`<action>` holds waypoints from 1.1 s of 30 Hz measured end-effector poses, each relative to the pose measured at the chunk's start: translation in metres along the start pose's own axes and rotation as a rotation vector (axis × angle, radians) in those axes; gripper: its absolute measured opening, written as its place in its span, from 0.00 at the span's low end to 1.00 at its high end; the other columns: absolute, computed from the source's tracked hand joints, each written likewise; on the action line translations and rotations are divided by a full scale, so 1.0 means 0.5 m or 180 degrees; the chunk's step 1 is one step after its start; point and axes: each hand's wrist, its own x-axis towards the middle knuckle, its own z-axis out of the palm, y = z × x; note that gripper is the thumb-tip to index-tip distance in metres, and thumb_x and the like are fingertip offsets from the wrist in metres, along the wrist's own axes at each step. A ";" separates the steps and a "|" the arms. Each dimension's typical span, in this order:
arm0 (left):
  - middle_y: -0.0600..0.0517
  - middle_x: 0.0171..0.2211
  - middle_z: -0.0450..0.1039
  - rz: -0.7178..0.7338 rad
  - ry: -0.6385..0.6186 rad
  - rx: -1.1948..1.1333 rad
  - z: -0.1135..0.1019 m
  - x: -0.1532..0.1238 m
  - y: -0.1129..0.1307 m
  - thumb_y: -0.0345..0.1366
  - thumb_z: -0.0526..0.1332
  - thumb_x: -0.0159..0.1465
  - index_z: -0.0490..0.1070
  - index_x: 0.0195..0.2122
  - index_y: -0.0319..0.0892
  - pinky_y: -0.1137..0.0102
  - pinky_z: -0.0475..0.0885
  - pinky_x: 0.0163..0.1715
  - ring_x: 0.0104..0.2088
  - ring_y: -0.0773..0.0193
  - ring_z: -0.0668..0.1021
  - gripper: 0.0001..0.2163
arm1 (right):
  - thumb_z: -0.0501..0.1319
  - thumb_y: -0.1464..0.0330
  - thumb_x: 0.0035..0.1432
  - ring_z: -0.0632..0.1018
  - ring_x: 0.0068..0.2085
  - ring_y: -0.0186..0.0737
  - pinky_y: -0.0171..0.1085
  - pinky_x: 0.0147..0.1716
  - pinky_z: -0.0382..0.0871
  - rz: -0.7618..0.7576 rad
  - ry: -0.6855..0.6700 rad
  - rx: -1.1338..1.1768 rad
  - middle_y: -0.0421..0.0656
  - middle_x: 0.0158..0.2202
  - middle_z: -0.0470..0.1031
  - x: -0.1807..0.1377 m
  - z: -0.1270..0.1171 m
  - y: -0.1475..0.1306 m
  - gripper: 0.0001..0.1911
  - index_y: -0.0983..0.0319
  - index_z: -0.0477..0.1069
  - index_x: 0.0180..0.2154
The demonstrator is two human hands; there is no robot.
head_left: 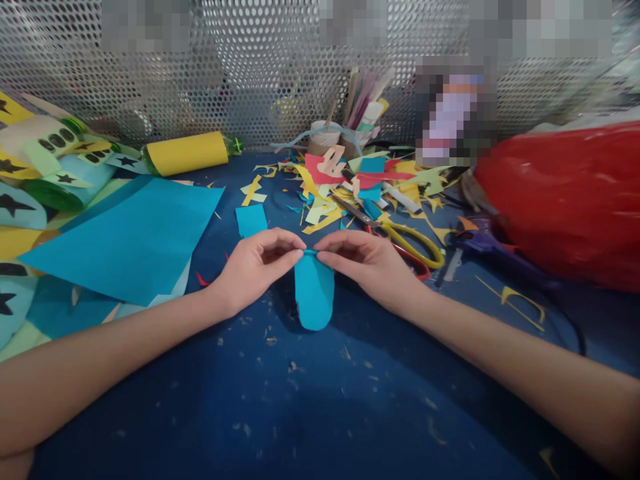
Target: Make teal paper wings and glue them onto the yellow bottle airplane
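Note:
Between my two hands hangs a blue paper cutout (315, 293) with a rounded lower end. Its top edge is bent into a narrow fold. My left hand (263, 263) pinches the left end of that fold between thumb and fingers. At the right end, my right hand (357, 260) pinches it the same way. A small blue paper piece (251, 220) lies just beyond my left hand. Scissors (413, 243) with yellow and red handles rest behind my right hand, partly hidden by it.
Blue paper sheets (135, 240) lie at the left, near a bottle wrapped in yellow paper (187, 155). Paper scraps (325, 177) are heaped at the back, before a perforated metal panel (245, 73). On the right are a purple glue gun (500, 253) and a red plastic bag (565, 200).

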 end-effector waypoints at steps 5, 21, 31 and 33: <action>0.53 0.35 0.78 0.0180 0.0034 0.0126 0.002 -0.004 0.001 0.32 0.61 0.61 0.74 0.36 0.43 0.71 0.74 0.40 0.37 0.65 0.78 0.04 | 0.66 0.62 0.53 0.75 0.33 0.34 0.37 0.35 0.71 0.0004 0.0002 0.0025 0.40 0.33 0.78 -0.001 -0.002 0.004 0.10 0.60 0.76 0.35; 0.54 0.37 0.79 0.0701 0.0023 0.0642 -0.004 -0.017 -0.002 0.29 0.59 0.63 0.75 0.37 0.43 0.74 0.75 0.39 0.37 0.68 0.79 0.06 | 0.66 0.60 0.53 0.73 0.34 0.32 0.36 0.37 0.68 0.0413 -0.0151 0.0656 0.40 0.34 0.76 0.007 -0.005 0.011 0.10 0.59 0.77 0.33; 0.53 0.37 0.79 0.0816 -0.0021 0.0992 -0.007 -0.016 -0.004 0.30 0.59 0.63 0.75 0.38 0.43 0.73 0.74 0.39 0.37 0.67 0.79 0.06 | 0.66 0.60 0.51 0.71 0.30 0.32 0.37 0.35 0.68 0.0340 -0.0259 0.0086 0.39 0.30 0.74 0.007 -0.004 0.004 0.11 0.60 0.74 0.33; 0.53 0.38 0.79 0.0839 -0.0025 0.1020 -0.007 -0.016 -0.006 0.31 0.59 0.63 0.75 0.39 0.43 0.72 0.74 0.40 0.37 0.67 0.79 0.06 | 0.65 0.60 0.52 0.71 0.30 0.32 0.37 0.35 0.68 0.0321 -0.0288 0.0085 0.39 0.30 0.74 0.007 -0.004 0.006 0.11 0.60 0.74 0.33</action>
